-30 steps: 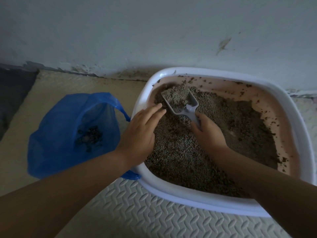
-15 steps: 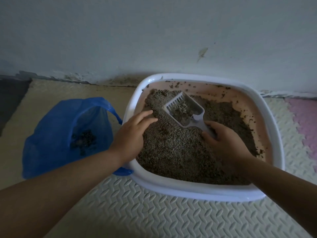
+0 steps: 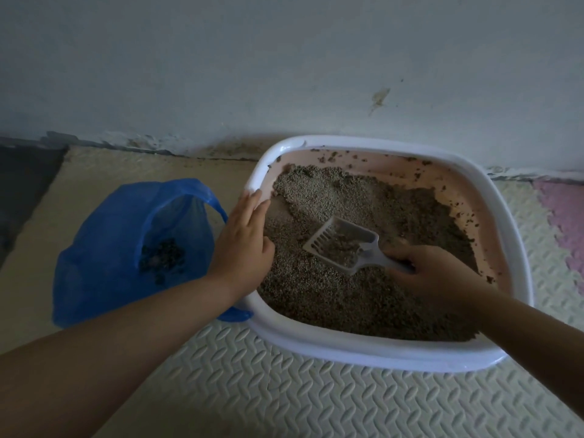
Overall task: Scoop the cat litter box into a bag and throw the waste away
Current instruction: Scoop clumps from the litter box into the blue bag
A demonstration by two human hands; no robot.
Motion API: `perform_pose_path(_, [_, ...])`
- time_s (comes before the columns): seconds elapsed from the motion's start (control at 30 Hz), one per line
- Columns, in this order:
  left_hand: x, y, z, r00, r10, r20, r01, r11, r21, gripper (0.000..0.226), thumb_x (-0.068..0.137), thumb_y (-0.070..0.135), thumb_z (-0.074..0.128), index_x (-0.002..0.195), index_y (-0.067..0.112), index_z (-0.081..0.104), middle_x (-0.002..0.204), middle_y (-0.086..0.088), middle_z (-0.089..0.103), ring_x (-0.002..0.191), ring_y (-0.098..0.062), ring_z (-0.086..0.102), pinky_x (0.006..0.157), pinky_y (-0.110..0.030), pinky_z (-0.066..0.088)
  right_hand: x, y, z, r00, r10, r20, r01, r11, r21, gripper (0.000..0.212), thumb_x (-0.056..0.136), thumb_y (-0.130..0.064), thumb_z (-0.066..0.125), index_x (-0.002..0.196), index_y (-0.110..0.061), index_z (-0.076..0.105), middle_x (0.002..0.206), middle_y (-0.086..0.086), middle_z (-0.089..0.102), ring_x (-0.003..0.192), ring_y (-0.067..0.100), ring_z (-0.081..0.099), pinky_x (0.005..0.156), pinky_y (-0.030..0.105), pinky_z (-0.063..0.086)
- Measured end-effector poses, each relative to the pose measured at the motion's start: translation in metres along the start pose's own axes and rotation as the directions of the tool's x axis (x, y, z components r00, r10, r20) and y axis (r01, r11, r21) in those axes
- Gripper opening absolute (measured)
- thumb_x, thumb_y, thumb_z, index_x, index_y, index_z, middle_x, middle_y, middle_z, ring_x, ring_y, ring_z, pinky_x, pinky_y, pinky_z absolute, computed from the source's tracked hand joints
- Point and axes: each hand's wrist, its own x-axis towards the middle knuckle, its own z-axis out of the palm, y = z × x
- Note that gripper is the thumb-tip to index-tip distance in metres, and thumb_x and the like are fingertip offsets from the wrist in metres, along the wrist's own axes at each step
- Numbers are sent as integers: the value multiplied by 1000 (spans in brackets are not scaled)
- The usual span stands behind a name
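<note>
Floor (image 3: 284, 393) laid with foam mats. Cream mat, ridged in a leaf pattern, from 6 o'clock round to 3. Smooth beige mat (image 3: 126, 165) from 9 to 11 o'clock. Dark grey patch (image 3: 22, 191) at the far 9 o'clock edge, pink patch (image 3: 565, 222) at 3 o'clock. Brownish grit along the seam at 12 o'clock.

Set straight on the mats: white box (image 3: 347, 347) just right of centre, far side close to that seam. Blue bag (image 3: 104, 248) at the box's 9 o'clock, touching its rim, mouth gaping upward. Blue fold showing at the box's 7 o'clock corner.
</note>
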Motion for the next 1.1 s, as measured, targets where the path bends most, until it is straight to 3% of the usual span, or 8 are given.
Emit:
perform_pose_path(0.1, [1, 0, 0, 1000, -17, -10, 17, 1000, -22, 57, 92, 9, 43, 147, 10, 26, 158, 2, 9, 146, -12, -2, 114, -27, 11, -6, -5, 7, 999, 26, 40, -23, 997, -67, 14, 94, -30, 51, 89, -33, 64, 65, -1, 62, 54, 10, 54, 51, 24, 38])
perform_pose_path(0.3, [1, -1, 2, 1000, -11, -21, 11, 999, -39, 61, 93, 9, 43, 150, 12, 20, 159, 2, 7, 146, -10, -4, 113, -24, 7, -21, -10, 23, 990, 112, 91, -99, 986, -132, 16, 96, -31, 47, 97, -35, 62, 64, -2, 59, 55, 10, 52, 50, 23, 35])
perform_pose_path(0.6, [1, -2, 4, 999, -18, -36, 16, 997, -73, 62, 92, 8, 44, 150, 12, 21, 159, 3, 9, 144, -5, -5, 112, -22, 5, 29, -46, 13, 982, 128, 138, -100, 975, -196, 19, 92, -21, 49, 75, -22, 57, 64, -1, 53, 57, 14, 51, 49, 24, 36])
perform_pose_path(0.73, [1, -3, 5, 999, -25, -33, 22, 996, -87, 63, 92, 9, 43, 150, 13, 20, 159, 5, 8, 140, 2, -8, 112, -22, 7, 64, -64, 27, 985, 166, 42, -153, 965, -211, 14, 92, -16, 47, 87, -10, 59, 69, 3, 56, 58, 15, 52, 46, 22, 35])
perform_pose_path(0.97, [2, -4, 8, 998, -33, -46, 27, 991, -128, 64, 91, 5, 42, 150, 12, 19, 159, 4, 10, 144, -2, -6, 118, -33, 16, 119, -86, 52, 979, 154, -134, -167, 982, -90, 21, 95, -13, 44, 75, -10, 50, 65, 2, 50, 50, 14, 44, 42, 22, 29])
perform_pose_path(1.03, [3, -4, 9, 998, -32, -50, 25, 991, -133, 64, 91, 4, 42, 150, 12, 20, 158, 3, 11, 143, -1, -6, 118, -37, 19, 125, -79, 57, 971, 147, -191, -164, 983, -78, 16, 96, -15, 42, 86, -12, 54, 71, 2, 53, 55, 15, 48, 45, 23, 33])
perform_pose_path(1.1, [3, -5, 9, 999, -25, -47, 18, 990, -138, 63, 91, 5, 42, 150, 11, 21, 158, 3, 12, 144, -2, -5, 118, -39, 21, 127, -66, 58, 969, 50, -243, -87, 986, -144, 17, 98, -20, 41, 105, -12, 54, 88, 5, 57, 67, 21, 54, 54, 27, 39])
